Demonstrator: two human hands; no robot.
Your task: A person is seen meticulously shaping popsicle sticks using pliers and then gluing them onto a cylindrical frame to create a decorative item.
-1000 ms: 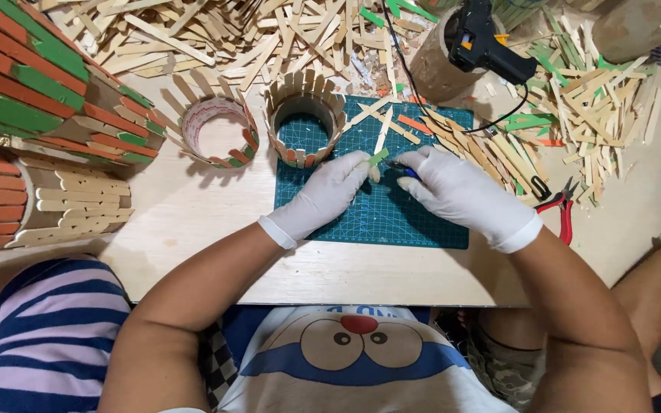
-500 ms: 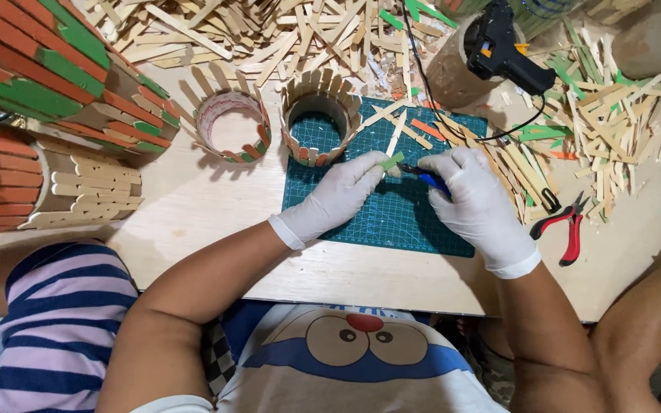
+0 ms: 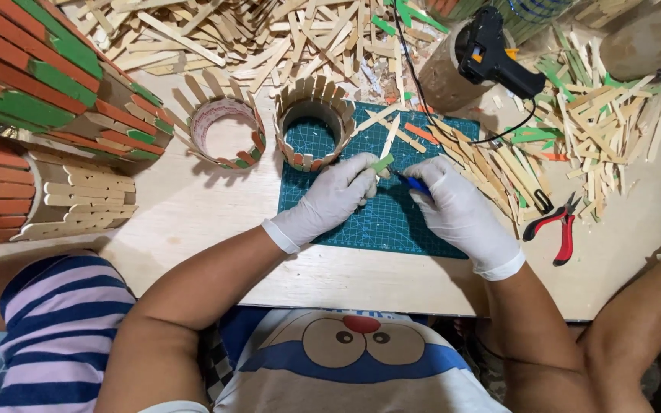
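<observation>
Green stick (image 3: 382, 163) betw hands, rings (image 3: 314, 122) beside

Both hands in thin white gloves, latex-like, smooth with a slight sheen: left hand (image 3: 336, 195), right hand (image 3: 459, 211). Left pinches a small flat wooden stick piece (image 3: 382, 163), painted matt green. Right holds a blue-handled tool (image 3: 415, 183), plastic-looking, mostly hidden. Cutting mat (image 3: 392, 222) is matt teal, rubbery, printed grid. Tabletop (image 3: 193, 214) is pale plywood, smooth, unfinished. Loose sticks (image 3: 491, 164) are bare flat wood, matt. Stick ring (image 3: 314, 122) is raw wood with a few painted pieces. Glue gun (image 3: 491, 53) is black plastic, slightly glossy. Pliers (image 3: 556, 226) have glossy red plastic grips and dark metal jaws.
</observation>
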